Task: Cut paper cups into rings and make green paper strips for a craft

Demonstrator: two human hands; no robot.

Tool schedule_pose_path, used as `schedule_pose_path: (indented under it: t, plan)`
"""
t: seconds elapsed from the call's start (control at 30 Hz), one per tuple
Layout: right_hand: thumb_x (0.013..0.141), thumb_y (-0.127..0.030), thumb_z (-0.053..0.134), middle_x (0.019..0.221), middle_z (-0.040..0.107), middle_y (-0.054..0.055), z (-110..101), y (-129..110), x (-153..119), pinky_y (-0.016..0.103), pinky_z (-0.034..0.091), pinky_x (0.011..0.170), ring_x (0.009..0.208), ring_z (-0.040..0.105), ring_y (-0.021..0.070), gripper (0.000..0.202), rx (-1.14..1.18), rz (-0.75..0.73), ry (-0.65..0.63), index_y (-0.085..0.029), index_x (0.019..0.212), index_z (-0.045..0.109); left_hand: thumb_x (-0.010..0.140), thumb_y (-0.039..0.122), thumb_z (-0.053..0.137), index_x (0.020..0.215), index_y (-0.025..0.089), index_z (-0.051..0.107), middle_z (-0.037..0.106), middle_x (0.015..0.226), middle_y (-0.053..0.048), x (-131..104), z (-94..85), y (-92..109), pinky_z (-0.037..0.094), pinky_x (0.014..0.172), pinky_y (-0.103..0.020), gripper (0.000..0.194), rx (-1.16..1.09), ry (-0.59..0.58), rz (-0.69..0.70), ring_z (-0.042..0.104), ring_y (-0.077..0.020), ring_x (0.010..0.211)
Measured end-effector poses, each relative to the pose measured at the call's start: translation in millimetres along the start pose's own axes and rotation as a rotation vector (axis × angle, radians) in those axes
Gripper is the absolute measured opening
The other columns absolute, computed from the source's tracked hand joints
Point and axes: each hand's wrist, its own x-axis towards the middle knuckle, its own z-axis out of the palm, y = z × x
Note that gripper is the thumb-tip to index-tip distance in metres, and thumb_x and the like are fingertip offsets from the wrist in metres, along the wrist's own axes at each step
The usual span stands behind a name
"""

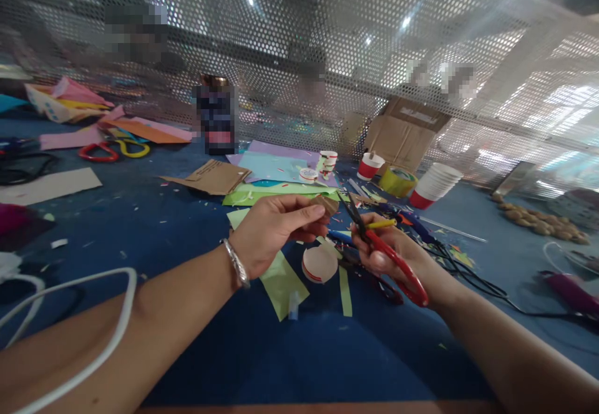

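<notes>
Between thumb and fingers, my left hand (278, 227) pinches a small brown cardboard piece (329, 206). My right hand (388, 245) is closed around red-handled scissors (386, 249), whose dark blades point up beside the cardboard; a yellow stick-like item (381, 224) also shows at those fingers. Below and between the hands lies a round, pale cup piece with a red rim line (319, 263). Light green paper (283, 283) and a narrow green strip (345, 292) lie on the blue table (281, 364).
Folded cardboard (213, 177) and coloured sheets (276, 158) lie behind my left hand. Stacked paper cups (436, 184), a yellow tape roll (397, 181) and a red cup (370, 166) stand at the back right. Black cables (472, 283) run right; a white cable (126, 314) crosses my left forearm.
</notes>
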Motion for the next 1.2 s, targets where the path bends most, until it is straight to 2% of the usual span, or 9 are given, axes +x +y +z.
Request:
schedule_pose_path:
  t: [0.1,0.2,0.4,0.53,0.6,0.7,0.87,1.2]
  plan:
    - [0.085,-0.058,0.072,0.083,0.044,-0.003,2.1,-0.2,0.5,0.025,0.033,0.057,0.064,0.039,0.0108,0.052,-0.033,0.005,-0.011,-0.025,0.113,0.045,0.080,0.033,0.080,0.089,0.017,0.078,0.077,0.086,-0.005,-0.2,1.1,-0.7,0.053,0.066,-0.024,0.020,0.013,0.002,-0.004,0.072,-0.0151,0.076]
    - [0.084,-0.056,0.074,0.079,0.042,-0.004,6.4,-3.8,2.3,0.025,0.035,0.059,0.065,0.039,0.0119,0.049,-0.066,0.009,-0.014,-0.025,0.108,0.044,0.080,0.033,0.080,0.088,0.016,0.077,0.077,0.088,-0.006,-1.5,3.6,-1.0,0.055,0.068,-0.026,0.019,0.022,-0.008,-0.009,0.072,-0.0159,0.077]
    - [0.085,-0.048,0.076,0.081,0.045,-0.004,11.3,-5.1,2.2,0.026,0.039,0.065,0.070,0.042,0.0127,0.044,-0.065,0.042,-0.035,-0.025,0.106,0.045,0.079,0.028,0.081,0.078,0.016,0.075,0.076,0.079,-0.004,-4.6,8.4,-1.3,0.054,0.063,-0.023,0.013,-0.008,-0.058,-0.052,0.074,-0.0162,0.074]
    - [0.088,-0.047,0.073,0.077,0.049,-0.004,10.2,-3.8,-0.2,0.025,0.035,0.056,0.061,0.042,0.0108,0.037,-0.127,0.046,-0.005,-0.024,0.103,0.048,0.080,0.026,0.079,0.083,0.015,0.076,0.078,0.083,-0.005,-5.3,10.2,-2.6,0.055,0.064,-0.022,0.012,-0.016,-0.086,-0.078,0.075,-0.0164,0.076]
    - [0.091,-0.050,0.068,0.069,0.047,-0.004,9.0,-4.1,-1.5,0.026,0.033,0.051,0.056,0.042,0.0110,0.032,-0.206,0.038,0.001,-0.023,0.094,0.051,0.079,0.026,0.079,0.082,0.015,0.076,0.077,0.082,-0.005,-5.4,10.7,-3.1,0.055,0.064,-0.022,0.011,-0.020,-0.088,-0.087,0.076,-0.0170,0.077]
    - [0.094,-0.053,0.063,0.062,0.046,-0.005,7.8,-4.0,-3.5,0.027,0.032,0.047,0.050,0.042,0.0103,0.035,-0.279,0.035,-0.006,-0.022,0.081,0.055,0.079,0.027,0.080,0.080,0.016,0.076,0.077,0.082,-0.005,-5.6,10.8,-3.3,0.055,0.066,-0.024,0.012,-0.010,-0.082,-0.089,0.075,-0.0175,0.077]
    - [0.094,-0.051,0.064,0.059,0.045,-0.008,9.8,-3.7,-7.0,0.024,0.030,0.043,0.044,0.039,0.0073,0.032,-0.241,0.087,0.005,-0.020,0.096,0.057,0.081,0.028,0.078,0.082,0.016,0.077,0.077,0.079,-0.004,-5.6,10.1,-3.9,0.055,0.066,-0.022,0.012,0.014,-0.091,-0.070,0.074,-0.0157,0.076]
    - [0.092,-0.046,0.069,0.065,0.046,-0.007,11.0,-3.5,-10.2,0.021,0.031,0.039,0.042,0.041,0.0047,0.029,-0.190,0.088,0.009,-0.020,0.092,0.057,0.080,0.026,0.081,0.081,0.015,0.076,0.077,0.081,-0.004,-6.1,11.6,-6.1,0.056,0.066,-0.019,0.012,-0.047,-0.120,-0.103,0.075,-0.0143,0.077]
